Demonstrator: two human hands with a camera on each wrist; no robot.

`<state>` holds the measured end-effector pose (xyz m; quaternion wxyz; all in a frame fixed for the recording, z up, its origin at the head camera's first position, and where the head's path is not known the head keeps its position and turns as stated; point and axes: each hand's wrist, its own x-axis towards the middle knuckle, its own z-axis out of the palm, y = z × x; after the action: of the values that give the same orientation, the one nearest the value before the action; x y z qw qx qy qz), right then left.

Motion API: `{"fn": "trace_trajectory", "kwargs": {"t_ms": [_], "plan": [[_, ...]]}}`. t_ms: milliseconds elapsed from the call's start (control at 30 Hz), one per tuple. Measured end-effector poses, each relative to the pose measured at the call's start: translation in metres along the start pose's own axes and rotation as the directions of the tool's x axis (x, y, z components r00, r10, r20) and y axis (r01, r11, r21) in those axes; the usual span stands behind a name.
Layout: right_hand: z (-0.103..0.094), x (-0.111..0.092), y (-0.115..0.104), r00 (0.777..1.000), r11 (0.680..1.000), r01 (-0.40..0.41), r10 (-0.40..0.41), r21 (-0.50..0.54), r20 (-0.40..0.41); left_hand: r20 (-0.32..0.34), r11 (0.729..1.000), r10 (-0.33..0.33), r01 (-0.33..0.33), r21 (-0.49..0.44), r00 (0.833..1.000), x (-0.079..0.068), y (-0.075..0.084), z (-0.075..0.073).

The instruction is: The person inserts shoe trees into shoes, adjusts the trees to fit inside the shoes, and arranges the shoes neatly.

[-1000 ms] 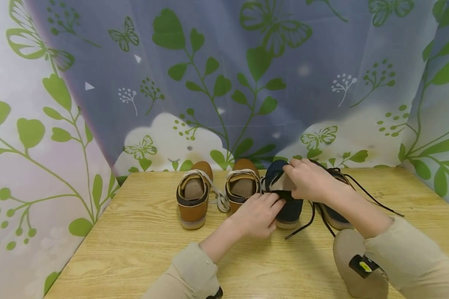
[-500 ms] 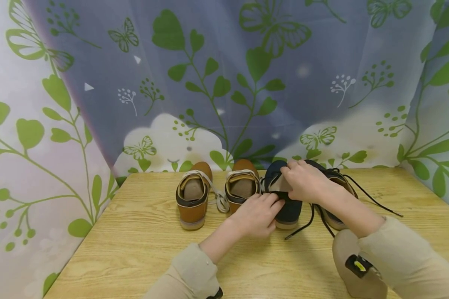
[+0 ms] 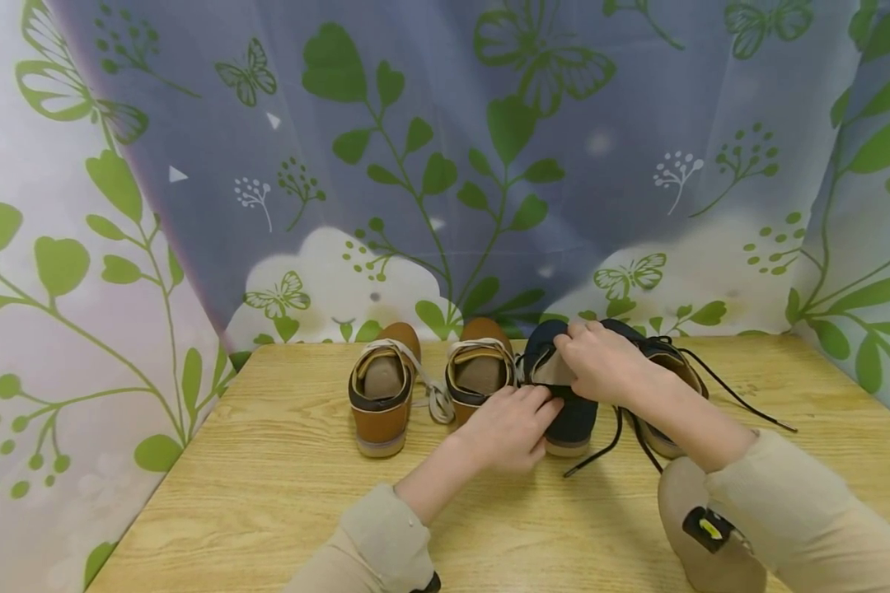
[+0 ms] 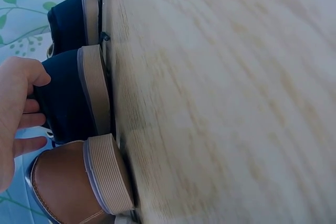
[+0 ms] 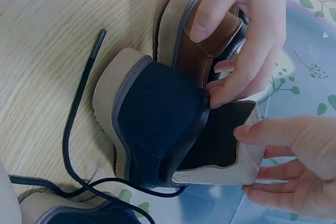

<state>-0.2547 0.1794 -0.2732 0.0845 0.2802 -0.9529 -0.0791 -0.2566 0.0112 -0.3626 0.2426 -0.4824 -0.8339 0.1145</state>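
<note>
My right hand (image 3: 604, 358) pinches a beige insole (image 5: 252, 166) with a black underside, thumb on the black face and fingers on the beige side. The insole stands tilted up out of the opening of a navy shoe (image 5: 157, 114); its far part is hidden inside. My left hand (image 3: 508, 428) holds that shoe by the heel, fingers at the collar and thumb by the back. To the right, another navy shoe (image 3: 663, 432) with loose black laces is partly behind my right forearm. Another beige insole (image 3: 681, 490) lies on the table, partly covered by my right wrist camera.
Two brown shoes, one at far left (image 3: 381, 424) and one nearer my left hand (image 3: 482, 325), stand with beige laces untied. Black laces (image 3: 749, 399) trail across the wooden table (image 3: 252, 494). A patterned cloth backdrop (image 3: 415, 123) rises behind the shoes.
Almost nothing differs. My right hand and forearm have shifted very slightly left; both hands keep their grip on the insole and the navy shoe.
</note>
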Motion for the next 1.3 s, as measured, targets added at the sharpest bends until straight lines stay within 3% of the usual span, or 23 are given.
{"fn": "trace_trajectory", "kwargs": {"t_ms": [267,533,833,1300], "plan": [[-0.001,0.001,-0.001,1.0,1.0,0.0,-0.001,0.007,0.004,0.005,1.0,-0.003,0.003,0.008,1.0,-0.001,0.0,0.0],[0.002,0.001,-0.002,0.999,1.0,0.014,-0.015,-0.02,-0.051,-0.014,1.0,0.005,-0.005,0.01,1.0,-0.001,-0.001,0.002],[0.006,0.0,-0.002,0.996,0.997,0.019,-0.026,-0.075,-0.087,0.022,1.0,-0.002,0.002,0.009,1.0,-0.001,0.001,0.0],[0.01,0.0,-0.003,0.993,0.995,0.02,-0.031,-0.097,-0.112,-0.01,1.0,0.009,-0.009,0.016,1.0,-0.001,0.001,0.001]]}}
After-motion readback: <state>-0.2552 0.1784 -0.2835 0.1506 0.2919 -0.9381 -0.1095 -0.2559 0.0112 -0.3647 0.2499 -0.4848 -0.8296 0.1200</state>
